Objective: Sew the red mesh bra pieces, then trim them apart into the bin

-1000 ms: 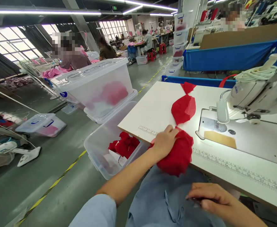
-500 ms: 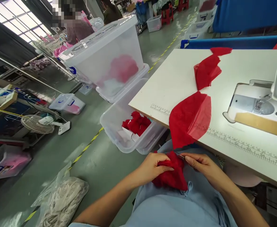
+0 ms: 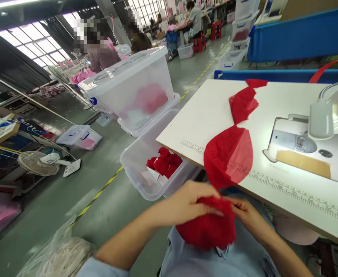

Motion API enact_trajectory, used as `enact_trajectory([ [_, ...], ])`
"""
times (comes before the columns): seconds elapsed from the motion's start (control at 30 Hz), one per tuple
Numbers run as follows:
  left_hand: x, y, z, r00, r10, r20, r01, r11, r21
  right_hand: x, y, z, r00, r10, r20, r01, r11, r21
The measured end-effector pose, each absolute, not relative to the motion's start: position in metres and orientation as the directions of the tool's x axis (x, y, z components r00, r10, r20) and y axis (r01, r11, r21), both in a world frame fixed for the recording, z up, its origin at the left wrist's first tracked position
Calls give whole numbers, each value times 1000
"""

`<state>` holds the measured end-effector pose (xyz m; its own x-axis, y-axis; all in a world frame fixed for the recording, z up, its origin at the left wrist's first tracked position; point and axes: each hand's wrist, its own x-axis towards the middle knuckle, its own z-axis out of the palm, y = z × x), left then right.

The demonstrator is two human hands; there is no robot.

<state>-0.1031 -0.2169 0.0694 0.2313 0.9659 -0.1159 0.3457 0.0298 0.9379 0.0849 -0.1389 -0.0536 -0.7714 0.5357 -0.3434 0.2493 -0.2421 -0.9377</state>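
My left hand (image 3: 196,204) is closed over a red fabric piece (image 3: 206,231), cup-shaped and bunched, held above my lap. The fingers of my right hand (image 3: 242,207) pinch at the right edge of this piece; a thin metal tool seen there earlier does not show now. Just above my hands, a larger red fabric piece (image 3: 223,154) with a sheer part hangs over the table's front edge. It is joined in a chain to another red piece (image 3: 242,105) and a small red piece (image 3: 256,82) farther back on the white sewing table (image 3: 186,119).
A sewing machine (image 3: 320,121) stands at the right of the table. Left of the table sit an open clear bin (image 3: 134,161) with red fabric scraps (image 3: 166,163) and a lidded clear bin (image 3: 128,88). A fan (image 3: 39,163) and a plastic bag (image 3: 65,257) are on the left; people sit behind.
My left hand and the red fabric have lifted slightly and come nearer my right hand. The thin tool at my right fingers has gone from sight. The head view has tilted up.
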Motion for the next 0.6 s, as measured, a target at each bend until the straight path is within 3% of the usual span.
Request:
enact_trajectory([
  [0.1, -110, -146, 103, 204, 969, 140, 455, -221, 863, 87, -138, -54, -793, 541, -280, 227, -165, -960],
  [0.17, -114, -94, 103, 265, 949, 173, 560, -297, 774, 91, -138, -54, -780, 573, -253, 231, -112, -966],
  [0.27, -116, -35, 75, 92, 996, 20, 804, -86, 588, 102, -141, -53, -761, 604, -236, 264, -44, -964],
  [0.37, -114, -15, 42, -121, 992, 31, 870, 91, 485, 118, -144, -47, -758, 599, -258, 314, -11, -949],
  [0.43, -112, -20, 31, -196, 979, 57, 880, 150, 451, 127, -143, -35, -802, 543, -248, 297, 3, -955],
  [0.6, -101, -83, 36, -49, 998, -25, 861, 55, 506, 136, -129, 6, -954, 300, -8, -10, -56, -998],
])
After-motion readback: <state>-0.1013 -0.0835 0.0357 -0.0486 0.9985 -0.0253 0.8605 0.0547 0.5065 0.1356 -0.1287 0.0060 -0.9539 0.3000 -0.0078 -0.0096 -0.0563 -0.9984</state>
